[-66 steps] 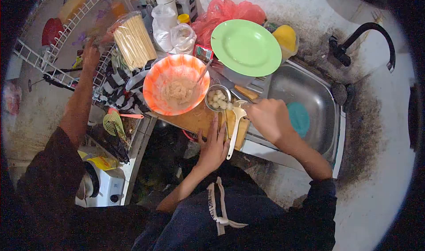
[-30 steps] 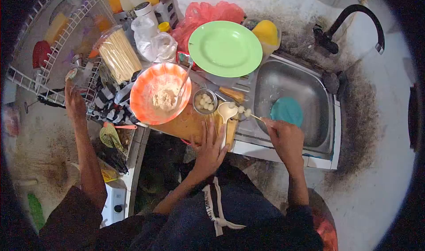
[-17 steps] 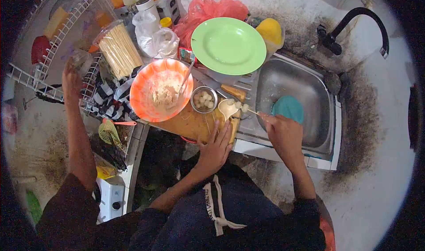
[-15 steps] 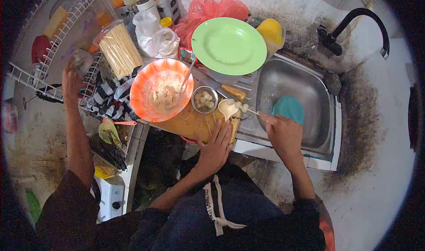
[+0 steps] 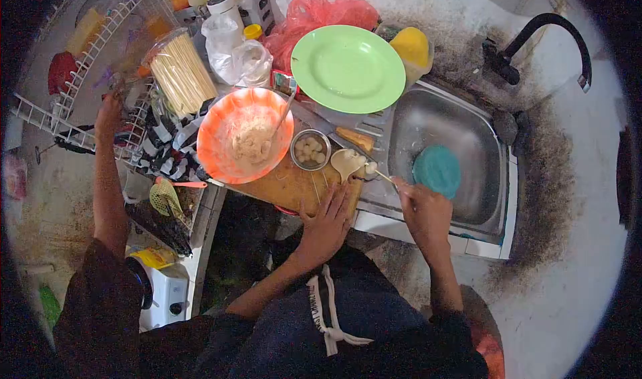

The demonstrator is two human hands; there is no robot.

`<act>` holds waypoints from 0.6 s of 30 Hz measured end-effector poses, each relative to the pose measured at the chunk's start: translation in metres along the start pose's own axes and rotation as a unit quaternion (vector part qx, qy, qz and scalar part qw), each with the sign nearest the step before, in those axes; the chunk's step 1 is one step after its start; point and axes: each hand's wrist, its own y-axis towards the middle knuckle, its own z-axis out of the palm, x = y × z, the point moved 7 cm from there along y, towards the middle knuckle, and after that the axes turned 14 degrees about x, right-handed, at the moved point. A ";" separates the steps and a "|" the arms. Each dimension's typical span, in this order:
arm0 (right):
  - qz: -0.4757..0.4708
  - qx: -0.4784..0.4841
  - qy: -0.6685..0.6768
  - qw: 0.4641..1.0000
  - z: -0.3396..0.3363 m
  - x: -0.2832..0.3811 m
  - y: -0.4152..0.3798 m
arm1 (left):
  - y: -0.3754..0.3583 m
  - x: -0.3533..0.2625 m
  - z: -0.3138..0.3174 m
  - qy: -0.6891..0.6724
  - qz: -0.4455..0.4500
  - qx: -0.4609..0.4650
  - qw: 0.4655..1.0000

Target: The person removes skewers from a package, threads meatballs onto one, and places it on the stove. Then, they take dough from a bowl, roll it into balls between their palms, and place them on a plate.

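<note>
My right hand [image 5: 428, 212] is closed round a wooden skewer [image 5: 383, 175] near the sink's front left corner. Pale round balls [image 5: 370, 167] sit on the skewer's far end, against the rim of a cream-coloured ladle [image 5: 346, 163]. My left hand [image 5: 324, 222] lies on the wooden cutting board [image 5: 277, 190] with its fingers stretched out and thumb apart. Its fingertips reach the ladle's handle and partly hide it. Just beyond stands a metal bowl [image 5: 310, 149] of similar pale balls. Loose thin skewers [image 5: 315, 188] lie on the board by my left fingers.
An orange bowl [image 5: 245, 135] holds pale floury mix and a spoon. Behind are a green plate [image 5: 348, 68] and packed skewers [image 5: 180, 71]. Right is a steel sink [image 5: 478, 212] with a teal bowl [image 5: 437, 170]. Another person's hand [image 5: 109, 115] is at the white rack [image 5: 53, 117].
My right hand has shifted slightly down, with the skewer's balls still by the ladle. My left hand has stayed put. The other person's hand has moved slightly at the rack.
</note>
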 end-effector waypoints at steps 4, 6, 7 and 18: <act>0.010 -0.030 0.053 0.998 0.016 -0.014 -0.002 | 0.000 0.000 0.003 0.012 -0.010 0.024 1.000; 0.019 -0.032 0.067 0.997 0.020 -0.016 -0.002 | 0.000 -0.001 -0.002 0.024 -0.010 0.013 1.000; 0.025 -0.033 0.087 0.995 0.020 -0.014 -0.002 | -0.001 0.000 -0.003 0.019 -0.011 0.026 0.999; -0.013 -0.105 0.140 0.985 0.034 -0.015 -0.002 | 0.002 0.002 0.004 -0.027 -0.006 0.042 0.999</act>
